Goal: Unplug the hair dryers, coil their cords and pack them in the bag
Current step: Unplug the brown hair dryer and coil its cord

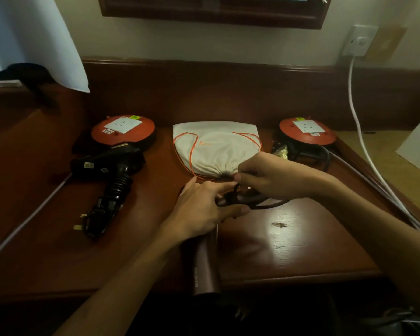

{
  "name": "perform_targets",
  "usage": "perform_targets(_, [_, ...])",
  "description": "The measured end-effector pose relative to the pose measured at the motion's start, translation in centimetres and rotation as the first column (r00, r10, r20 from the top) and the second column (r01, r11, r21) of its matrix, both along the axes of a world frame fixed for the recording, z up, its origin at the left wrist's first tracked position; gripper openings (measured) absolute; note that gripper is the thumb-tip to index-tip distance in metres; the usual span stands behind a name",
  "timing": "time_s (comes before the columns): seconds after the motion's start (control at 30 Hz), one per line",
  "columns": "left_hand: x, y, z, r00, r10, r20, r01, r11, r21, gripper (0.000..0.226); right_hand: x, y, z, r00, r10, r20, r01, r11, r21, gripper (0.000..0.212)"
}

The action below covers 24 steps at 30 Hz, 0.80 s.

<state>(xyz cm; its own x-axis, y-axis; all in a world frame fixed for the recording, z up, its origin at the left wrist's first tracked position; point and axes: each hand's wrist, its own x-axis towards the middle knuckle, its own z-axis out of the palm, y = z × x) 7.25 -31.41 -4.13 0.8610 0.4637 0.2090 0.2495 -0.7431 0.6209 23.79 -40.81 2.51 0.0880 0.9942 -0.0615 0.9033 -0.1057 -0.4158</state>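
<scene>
A dark brown hair dryer (204, 267) lies on the wooden table (301, 243), its barrel pointing toward me. My left hand (204, 207) holds its handle end and the gathered black cord (269, 203). My right hand (264, 178) pinches the cord just above, winding it. A black hair dryer (107, 163) lies at the left with its cord bundled and its plug (79, 226) loose. A white drawstring bag (216, 146) with orange cords lies at the back centre, its mouth cinched.
Two red round extension reels, one at the left (123, 132) and one at the right (306, 130), sit at the back. A white cable (359, 127) runs from a wall socket (358, 41) down the right side. A lampshade (34, 40) stands at the far left.
</scene>
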Motion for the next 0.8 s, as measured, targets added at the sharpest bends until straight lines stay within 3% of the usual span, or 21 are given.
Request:
perform_targets(0.2, [-0.3,1.4,-1.0,0.998,-0.055,0.041,0.060,0.988,-0.140,0.056,-2.8,-3.1,0.0,0.997,0.045,0.070,-0.047,0.998,0.030,0.024])
perform_targets(0.33, [-1.4,1.8,-0.7,0.978,-0.095,0.184,0.151,0.937,-0.314,0.052,-3.3,-5.4,-0.8,0.993,0.002,-0.116,0.016,0.988,0.154,0.021])
perform_targets(0.4, [-1.8,1.8,-0.9,0.974,-0.068,0.218,0.138,0.936,-0.325,0.054,-3.9,-6.3,-2.0,0.982,-0.025,-0.187,0.070,0.969,0.238,0.024])
perform_targets(0.57, [-1.8,1.7,-1.5,0.970,0.011,0.245,0.069,0.947,-0.315,0.046,-5.5,-7.3,-6.0,0.991,-0.044,-0.130,0.094,0.907,0.410,0.039])
perform_targets(0.63, [-1.7,1.5,-1.9,0.952,0.089,0.294,0.030,0.926,-0.377,0.046,-5.7,-8.1,-6.5,0.986,-0.009,-0.168,0.076,0.914,0.398,0.045])
perform_targets(0.8, [-1.3,0.7,-1.8,0.967,0.109,0.230,-0.068,0.981,-0.179,0.040,-4.7,-9.3,-7.2,0.981,-0.044,-0.191,0.108,0.935,0.338,0.050])
